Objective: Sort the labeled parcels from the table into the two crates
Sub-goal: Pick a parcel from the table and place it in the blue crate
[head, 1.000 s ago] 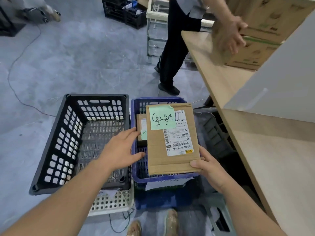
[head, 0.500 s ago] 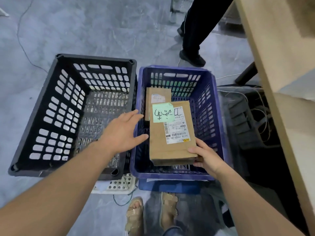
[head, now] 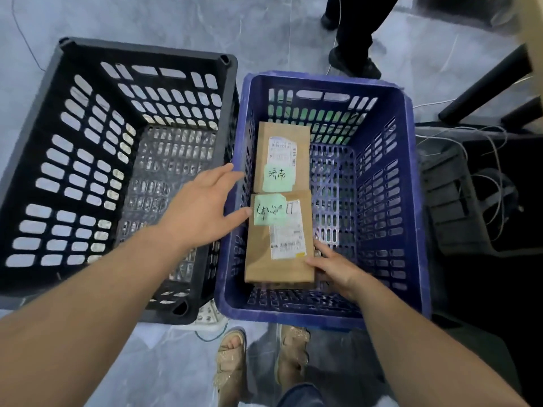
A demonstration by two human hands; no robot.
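My right hand (head: 332, 268) pinches a near corner of the brown cardboard parcel (head: 276, 259), low inside the blue plastic crate (head: 293, 314) — left hand (head: 202, 207) spread open beside it — black slotted crate (head: 141, 54) alongside on the grey concrete floor (head: 176, 24).

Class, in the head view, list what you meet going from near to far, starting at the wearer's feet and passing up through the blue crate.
Sandalled feet → blue crate, near rim → near parcel → far parcel → black shoe of another person.
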